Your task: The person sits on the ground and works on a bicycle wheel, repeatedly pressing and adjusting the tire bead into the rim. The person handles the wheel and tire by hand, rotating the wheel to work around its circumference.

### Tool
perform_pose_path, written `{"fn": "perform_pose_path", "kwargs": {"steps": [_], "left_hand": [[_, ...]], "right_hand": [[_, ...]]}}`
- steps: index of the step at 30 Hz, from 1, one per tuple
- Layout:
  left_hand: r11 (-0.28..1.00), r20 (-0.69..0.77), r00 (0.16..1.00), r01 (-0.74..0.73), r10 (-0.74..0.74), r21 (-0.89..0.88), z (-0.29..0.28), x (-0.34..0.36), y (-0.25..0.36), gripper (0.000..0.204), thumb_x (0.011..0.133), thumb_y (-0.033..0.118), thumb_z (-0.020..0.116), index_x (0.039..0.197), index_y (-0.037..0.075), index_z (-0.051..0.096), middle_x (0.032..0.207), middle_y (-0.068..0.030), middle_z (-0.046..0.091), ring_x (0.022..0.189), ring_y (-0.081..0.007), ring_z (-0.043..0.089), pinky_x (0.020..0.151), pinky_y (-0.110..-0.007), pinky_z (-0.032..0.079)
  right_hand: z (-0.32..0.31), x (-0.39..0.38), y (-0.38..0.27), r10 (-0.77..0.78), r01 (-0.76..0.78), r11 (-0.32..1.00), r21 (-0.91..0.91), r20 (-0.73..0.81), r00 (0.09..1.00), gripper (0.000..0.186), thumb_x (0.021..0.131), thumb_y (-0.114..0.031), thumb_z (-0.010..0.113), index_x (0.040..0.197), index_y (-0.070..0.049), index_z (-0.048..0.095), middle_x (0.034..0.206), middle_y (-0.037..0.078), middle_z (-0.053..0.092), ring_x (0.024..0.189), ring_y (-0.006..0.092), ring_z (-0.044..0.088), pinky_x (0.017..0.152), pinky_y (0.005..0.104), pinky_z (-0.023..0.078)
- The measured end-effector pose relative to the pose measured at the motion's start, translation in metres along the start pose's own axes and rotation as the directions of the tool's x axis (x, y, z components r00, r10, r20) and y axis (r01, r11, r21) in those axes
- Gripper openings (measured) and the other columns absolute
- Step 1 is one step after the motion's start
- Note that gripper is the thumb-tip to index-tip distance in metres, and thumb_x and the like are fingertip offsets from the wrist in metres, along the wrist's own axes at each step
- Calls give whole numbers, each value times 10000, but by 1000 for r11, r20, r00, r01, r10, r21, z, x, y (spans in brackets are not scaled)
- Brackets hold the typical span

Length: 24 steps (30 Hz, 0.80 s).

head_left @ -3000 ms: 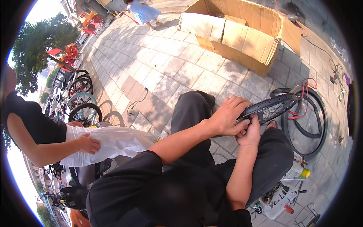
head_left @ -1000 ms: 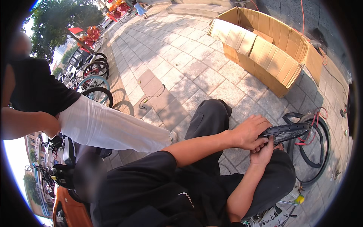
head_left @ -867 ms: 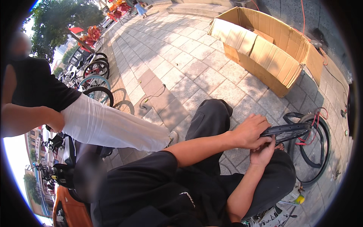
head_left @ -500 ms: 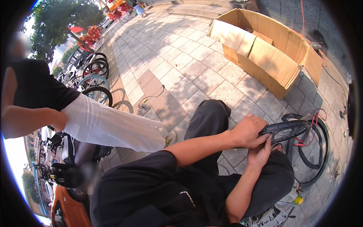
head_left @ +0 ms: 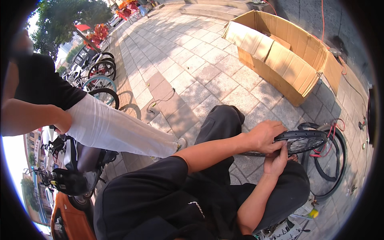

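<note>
My left hand [head_left: 267, 137] is closed around the top of a black spoked bicycle wheel rim [head_left: 308, 136], held flat over my right thigh. My right hand [head_left: 276, 162] is closed on the same rim from underneath, its thumb up beside the fingers of my left hand; what its other fingertips press on is hidden. A black tyre [head_left: 342, 170] lies on the paving to the right, with a loose black inner tube [head_left: 326, 173] and a red hose [head_left: 338, 124] looped over them.
A standing person [head_left: 104, 120] in black top and white trousers is close at my left, beside a scooter [head_left: 82, 164]. An open cardboard box [head_left: 272, 72] sits ahead, parked bicycles [head_left: 100, 80] line the left, tools [head_left: 288, 228] lie low right, a distant person [head_left: 143, 11] walks in blue.
The distant person in blue has moved farther away. The standing person's hand has shifted up the trousers toward the waist. The view has shifted; my hands keep their grip, moving only slightly.
</note>
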<state>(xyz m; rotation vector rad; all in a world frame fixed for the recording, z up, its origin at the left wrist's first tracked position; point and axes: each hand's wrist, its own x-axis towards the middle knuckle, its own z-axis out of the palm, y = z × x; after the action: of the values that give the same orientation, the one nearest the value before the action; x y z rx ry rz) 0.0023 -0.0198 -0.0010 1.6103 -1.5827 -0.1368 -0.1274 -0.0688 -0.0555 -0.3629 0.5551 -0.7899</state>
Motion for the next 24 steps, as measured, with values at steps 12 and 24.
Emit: {"fn": "perform_pose_path", "kwargs": {"steps": [12,24], "left_hand": [[994,7,998,-58,59,-91,-8,1,3,376,835,201,754,1158,24,678,1074,-187,667,980,-420,662,842,-487,558],[995,50,996,76,-79,67,-21,5,13,351,992,310,680,1161,3,676,996,-205,692,919,-435,679,813,-487,559]], "right_hand": [[-14,7,-23,217,-216,976,-25,81,973,334,1104,-421,548,864,-189,571,638,-86,417,499,65,405,438,257,331],[3,-4,-37,-35,17,971,-240,-71,997,280,1075,-312,641,995,-44,656,740,3,548,566,107,521,479,290,424]]}}
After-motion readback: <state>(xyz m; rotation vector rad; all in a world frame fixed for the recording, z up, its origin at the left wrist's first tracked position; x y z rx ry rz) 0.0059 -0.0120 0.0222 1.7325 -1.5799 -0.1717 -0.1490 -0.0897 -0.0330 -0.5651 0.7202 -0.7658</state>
